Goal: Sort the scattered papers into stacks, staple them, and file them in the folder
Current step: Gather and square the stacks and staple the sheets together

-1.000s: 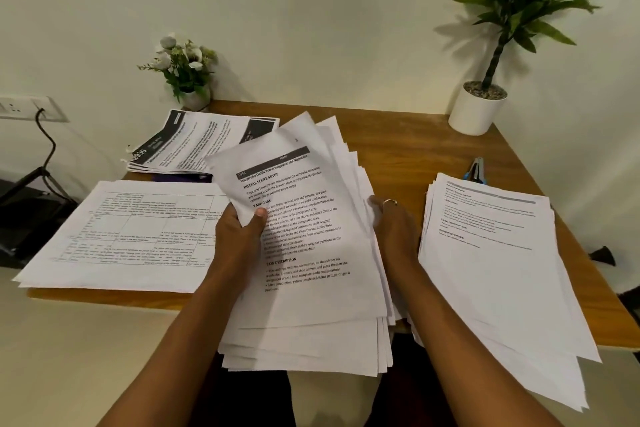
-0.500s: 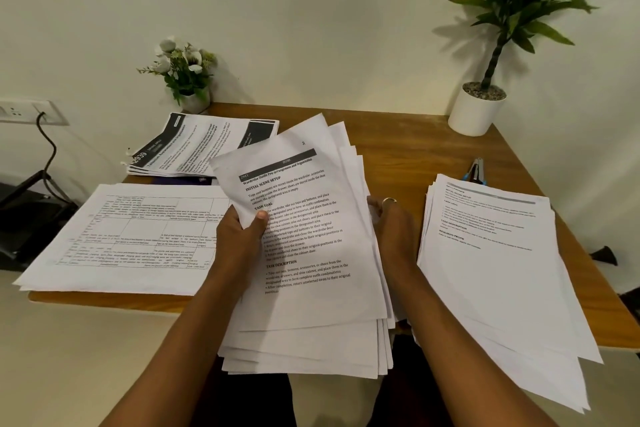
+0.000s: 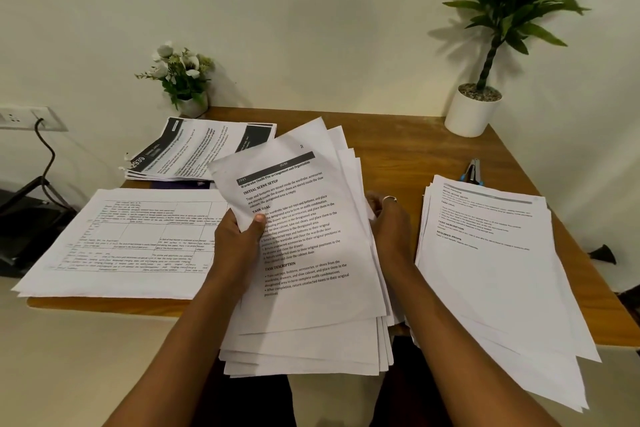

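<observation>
Cream walls are met at the far side by a wooden tabletop [image 3: 398,149], and above its near edge a fanned bundle of papers [image 3: 311,315] is held, its lower part overhanging the edge. On the top sheet the headings "INITIAL SCENE SETUP", "TASK GOAL" and "TASK DESCRIPTION" can be read. The left side of the bundle is gripped by the left hand [image 3: 239,239], the thumb pressed on the printed face and the fingers hidden beneath. The right edge is held by the right hand [image 3: 389,222], whose fingers are curled in among the sheets; a ring is worn on one of them.

To the left, a stack of sheets printed with tables [image 3: 131,246] is laid flat, its near corner past the tabletop's edge. Beyond it, at the far left, a stack with black header bands [image 3: 194,152] is spread. To the right, a third stack of text pages [image 3: 495,270] is fanned, overhanging the near edge. Just beyond that stack a stapler [image 3: 471,172] is partly seen.

At the far left a small pot of white flowers [image 3: 183,80] is placed, and at the far right a tall plant in a white pot [image 3: 472,111]. A wall socket [image 3: 31,118] with a cable is seen at the left.
</observation>
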Available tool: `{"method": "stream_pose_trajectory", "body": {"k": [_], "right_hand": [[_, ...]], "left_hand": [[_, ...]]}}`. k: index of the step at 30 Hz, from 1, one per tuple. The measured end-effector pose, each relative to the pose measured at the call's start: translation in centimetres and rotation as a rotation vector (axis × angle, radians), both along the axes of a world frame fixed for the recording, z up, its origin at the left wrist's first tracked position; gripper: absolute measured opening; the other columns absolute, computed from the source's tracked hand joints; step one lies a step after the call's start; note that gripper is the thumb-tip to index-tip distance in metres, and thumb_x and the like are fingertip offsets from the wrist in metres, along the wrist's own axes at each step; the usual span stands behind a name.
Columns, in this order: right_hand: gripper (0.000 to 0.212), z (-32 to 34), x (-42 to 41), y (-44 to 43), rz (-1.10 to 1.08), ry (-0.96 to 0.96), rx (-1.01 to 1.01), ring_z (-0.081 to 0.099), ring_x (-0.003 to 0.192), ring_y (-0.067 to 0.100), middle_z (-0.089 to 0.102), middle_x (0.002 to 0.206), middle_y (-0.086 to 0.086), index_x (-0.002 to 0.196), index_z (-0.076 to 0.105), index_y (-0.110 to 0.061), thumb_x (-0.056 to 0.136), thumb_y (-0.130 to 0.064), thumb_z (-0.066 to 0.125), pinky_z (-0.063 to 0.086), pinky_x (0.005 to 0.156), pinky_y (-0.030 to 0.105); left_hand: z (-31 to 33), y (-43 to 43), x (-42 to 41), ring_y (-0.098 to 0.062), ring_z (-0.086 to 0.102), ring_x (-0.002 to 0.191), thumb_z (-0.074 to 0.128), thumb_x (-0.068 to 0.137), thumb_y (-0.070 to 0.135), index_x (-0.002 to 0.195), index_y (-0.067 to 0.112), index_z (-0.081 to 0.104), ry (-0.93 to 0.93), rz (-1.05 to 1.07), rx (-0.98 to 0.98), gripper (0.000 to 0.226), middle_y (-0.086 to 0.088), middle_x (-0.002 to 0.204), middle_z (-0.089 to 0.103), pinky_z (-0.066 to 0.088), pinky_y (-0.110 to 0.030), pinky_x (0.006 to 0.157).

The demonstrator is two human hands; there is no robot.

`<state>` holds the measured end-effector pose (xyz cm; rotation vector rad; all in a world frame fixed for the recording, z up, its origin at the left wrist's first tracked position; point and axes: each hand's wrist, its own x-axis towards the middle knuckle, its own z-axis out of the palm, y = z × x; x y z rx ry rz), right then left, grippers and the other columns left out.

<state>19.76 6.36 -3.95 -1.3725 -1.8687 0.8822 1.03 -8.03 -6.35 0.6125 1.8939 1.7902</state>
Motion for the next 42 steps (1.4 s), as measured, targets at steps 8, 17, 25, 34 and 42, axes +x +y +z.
{"method": "stream_pose_trajectory", "body": {"k": [8, 17, 25, 34, 42], "right_hand": [[0.014, 0.0, 0.1, 1.1, -0.018, 0.023, -0.034, 0.062, 0.071, 0.009, 0.066, 0.078, -0.006, 0.079, 0.068, -0.015, 0.093, -0.011, 0.070, 0.041, 0.055, 0.016], [0.014, -0.9, 0.7, 1.4, -0.066, 0.078, -0.012, 0.064, 0.082, 0.009, 0.070, 0.094, -0.007, 0.102, 0.075, -0.014, 0.095, -0.025, 0.070, 0.040, 0.065, 0.013], [0.011, 0.0, 0.3, 1.5, -0.069, 0.103, 0.042, 0.065, 0.086, 0.012, 0.068, 0.093, -0.004, 0.092, 0.067, -0.020, 0.100, -0.026, 0.062, 0.047, 0.068, 0.019], [0.012, 2.8, 1.8, 3.5, -0.186, 0.434, -0.142, 0.064, 0.090, 0.007, 0.068, 0.100, -0.005, 0.110, 0.063, -0.022, 0.104, -0.026, 0.054, 0.047, 0.068, 0.019], [0.012, 3.8, 2.1, 2.2, 0.088, 0.373, -0.137, 0.067, 0.090, 0.007, 0.071, 0.098, -0.007, 0.111, 0.064, -0.022, 0.102, -0.025, 0.057, 0.052, 0.076, 0.022]], "left_hand": [[-0.1, 0.0, -0.2, -0.009, 0.069, 0.108, 0.065, 0.099, 0.028, 0.127, 0.026, 0.067, -0.004, -0.002, -0.013, 0.028, 0.013, 0.114, 0.074, 0.054, -0.030, 0.089], [0.5, -0.2, 0.2, 0.001, 0.062, 0.102, 0.059, 0.102, 0.026, 0.132, 0.022, 0.063, 0.037, -0.008, -0.043, 0.030, 0.016, 0.113, 0.069, 0.047, -0.016, 0.077], [0.6, -0.3, 0.3, 0.004, 0.063, 0.100, 0.058, 0.103, 0.025, 0.133, 0.022, 0.061, -0.012, -0.020, -0.023, 0.030, 0.016, 0.115, 0.069, 0.049, -0.011, 0.073], [0.5, -0.5, -0.9, -0.021, 0.065, 0.118, 0.062, 0.101, 0.020, 0.129, 0.019, 0.062, -0.278, 0.008, 0.100, 0.028, 0.000, 0.120, 0.072, 0.052, -0.032, 0.087], [0.9, -0.5, -0.3, -0.012, 0.065, 0.111, 0.062, 0.101, 0.021, 0.131, 0.018, 0.063, -0.174, 0.000, 0.046, 0.031, 0.007, 0.118, 0.072, 0.049, -0.023, 0.085]]}}
